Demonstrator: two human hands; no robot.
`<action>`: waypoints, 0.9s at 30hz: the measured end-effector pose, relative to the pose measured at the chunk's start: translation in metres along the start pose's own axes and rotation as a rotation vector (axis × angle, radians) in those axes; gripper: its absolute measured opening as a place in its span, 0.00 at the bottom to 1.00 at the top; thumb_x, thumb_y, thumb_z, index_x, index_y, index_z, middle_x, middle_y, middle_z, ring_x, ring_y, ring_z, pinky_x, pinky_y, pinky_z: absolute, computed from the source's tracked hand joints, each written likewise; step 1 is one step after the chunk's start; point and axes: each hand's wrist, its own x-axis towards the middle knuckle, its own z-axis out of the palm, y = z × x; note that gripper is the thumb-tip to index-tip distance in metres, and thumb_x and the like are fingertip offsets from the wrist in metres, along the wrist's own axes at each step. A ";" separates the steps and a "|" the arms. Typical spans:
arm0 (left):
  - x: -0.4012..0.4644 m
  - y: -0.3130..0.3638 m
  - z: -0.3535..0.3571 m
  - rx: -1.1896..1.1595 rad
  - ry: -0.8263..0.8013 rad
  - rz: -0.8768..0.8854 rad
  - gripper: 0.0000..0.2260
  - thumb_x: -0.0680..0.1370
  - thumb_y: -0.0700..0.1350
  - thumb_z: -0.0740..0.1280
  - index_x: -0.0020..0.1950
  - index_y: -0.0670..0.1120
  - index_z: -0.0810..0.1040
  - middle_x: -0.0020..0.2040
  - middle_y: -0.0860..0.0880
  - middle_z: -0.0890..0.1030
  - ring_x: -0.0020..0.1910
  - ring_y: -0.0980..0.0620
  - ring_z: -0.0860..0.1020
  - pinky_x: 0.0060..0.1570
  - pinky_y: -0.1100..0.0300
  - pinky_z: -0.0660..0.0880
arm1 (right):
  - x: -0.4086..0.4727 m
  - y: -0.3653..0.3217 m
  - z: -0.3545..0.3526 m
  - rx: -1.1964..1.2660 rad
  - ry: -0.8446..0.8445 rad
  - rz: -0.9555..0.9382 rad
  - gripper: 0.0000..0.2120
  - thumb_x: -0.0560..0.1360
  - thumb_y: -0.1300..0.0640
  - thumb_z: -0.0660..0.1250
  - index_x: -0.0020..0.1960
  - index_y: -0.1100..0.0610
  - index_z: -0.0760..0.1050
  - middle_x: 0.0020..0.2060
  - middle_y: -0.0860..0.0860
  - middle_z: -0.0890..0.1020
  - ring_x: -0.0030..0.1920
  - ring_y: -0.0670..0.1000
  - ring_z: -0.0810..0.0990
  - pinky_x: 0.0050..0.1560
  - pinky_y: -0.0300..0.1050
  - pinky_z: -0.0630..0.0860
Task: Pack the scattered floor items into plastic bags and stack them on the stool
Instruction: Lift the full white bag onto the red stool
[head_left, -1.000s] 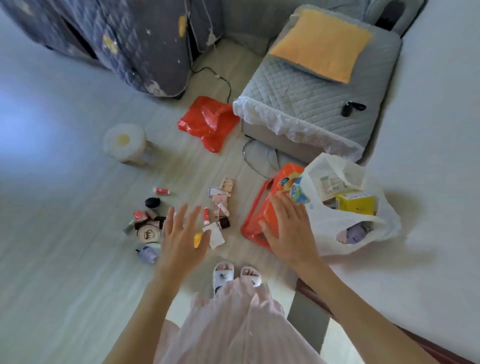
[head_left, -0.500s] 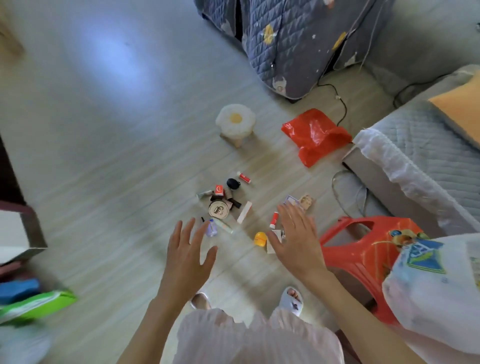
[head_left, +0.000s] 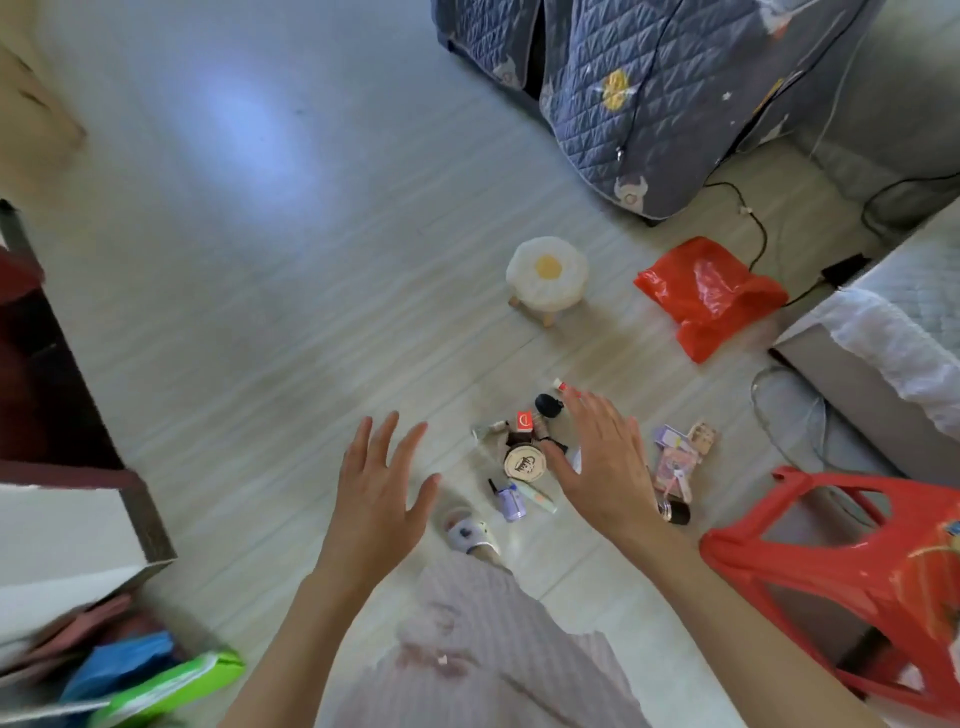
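Head view: left hand and right hand spread, holding nothing, above the small items clustered on pale plank floor beside the red stool; risk: small bottles rolling or scattering if swept carelessly; beyond, red plastic bag, white footstool, quilted cover.

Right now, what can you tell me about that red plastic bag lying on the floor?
The red plastic bag is thin, glossy film, crumpled and lying flat on the pale floor, apparently empty. It sits right of the small white stool and beyond the scattered items, near the bed corner. A black cable runs past its far edge. Neither hand touches it.
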 end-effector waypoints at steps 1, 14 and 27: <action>0.018 -0.007 -0.007 0.002 -0.011 0.027 0.26 0.75 0.57 0.54 0.68 0.45 0.69 0.69 0.38 0.68 0.71 0.35 0.60 0.66 0.42 0.61 | 0.015 -0.006 0.000 0.010 0.019 0.024 0.30 0.76 0.39 0.53 0.74 0.51 0.57 0.73 0.49 0.61 0.75 0.50 0.54 0.73 0.50 0.45; 0.315 -0.028 -0.120 0.107 -0.067 0.392 0.31 0.73 0.62 0.46 0.71 0.49 0.64 0.74 0.44 0.60 0.75 0.42 0.51 0.70 0.49 0.51 | 0.204 -0.046 -0.057 0.033 0.186 0.423 0.32 0.76 0.39 0.51 0.75 0.53 0.53 0.74 0.52 0.59 0.75 0.52 0.52 0.75 0.54 0.45; 0.580 0.053 -0.113 0.268 -0.333 1.047 0.24 0.74 0.58 0.53 0.66 0.47 0.69 0.67 0.39 0.71 0.67 0.33 0.66 0.62 0.42 0.64 | 0.345 -0.051 -0.091 0.102 0.513 0.934 0.32 0.76 0.38 0.51 0.75 0.54 0.55 0.73 0.55 0.61 0.75 0.55 0.54 0.75 0.57 0.49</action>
